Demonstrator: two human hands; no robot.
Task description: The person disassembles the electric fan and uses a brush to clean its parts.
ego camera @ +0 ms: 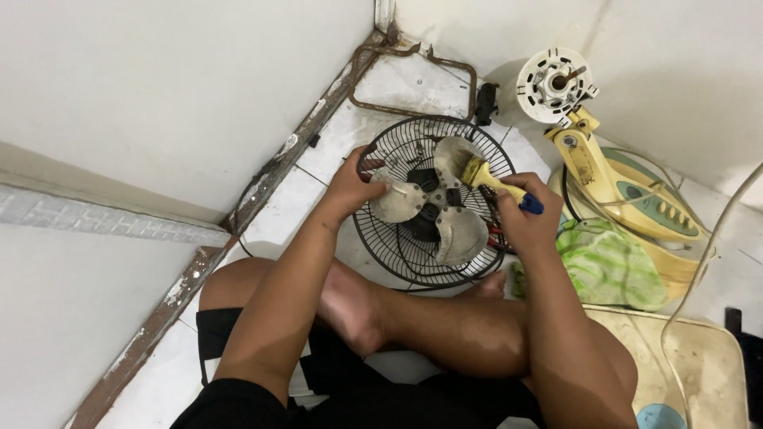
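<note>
Nearest the camera, the person's crossed bare legs (445,326) rest on the white tiled floor (278,214). Beyond the knees, the left hand (354,189) pinches the rim of one blade of a three-bladed fan propeller (433,213), fingers pressed together on the dusty, pale translucent plastic. The right hand (528,222) is wrapped closed around the yellow-and-blue handle of a flat paintbrush (486,179), whose bristles touch the upper blade. The propeller lies inside a round black wire fan guard (381,238), concave and made of thin radial spokes, set flat on the floor just past the feet.

Right of the guard, a crumpled green-and-white cloth (612,266) lies against the yellow-green plastic fan body (636,199), tilted on its side, with its round white motor face and bare shaft (554,83) pointing up toward the wall. A white cord (707,246) curves across the right side. Farthest away, a rusty bent metal frame (413,79) sits in the corner where white walls (159,95) meet, edged by a flaking brown baseboard.
</note>
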